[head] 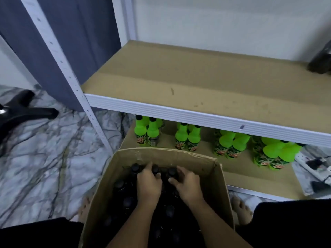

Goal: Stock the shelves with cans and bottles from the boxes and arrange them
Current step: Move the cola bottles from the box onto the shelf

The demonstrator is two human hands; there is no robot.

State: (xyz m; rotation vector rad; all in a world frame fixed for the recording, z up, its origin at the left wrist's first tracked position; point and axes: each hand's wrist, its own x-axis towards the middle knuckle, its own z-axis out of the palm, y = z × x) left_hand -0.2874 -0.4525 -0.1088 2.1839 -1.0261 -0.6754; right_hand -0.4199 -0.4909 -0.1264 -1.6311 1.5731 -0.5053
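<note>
An open cardboard box [221, 190] stands on the floor between my knees, packed with several dark bottles [119, 184] with black caps. Both hands are inside it at the far end. My left hand [148, 183] curls its fingers round the neck of a dark bottle [155, 169]. My right hand [186, 185] grips the neck of the neighbouring dark bottle [171, 171]. Several green bottles [180, 136] stand in clusters on the lower shelf [238, 176] behind the box. The upper shelf board [179, 74] is bare over most of its width.
A white metal upright [71, 76] frames the shelf's left side. A dark object [320, 61] sits at the upper shelf's far right. A black chair base [23, 111] stands on the marble floor at left. A power strip [317, 167] lies at the right.
</note>
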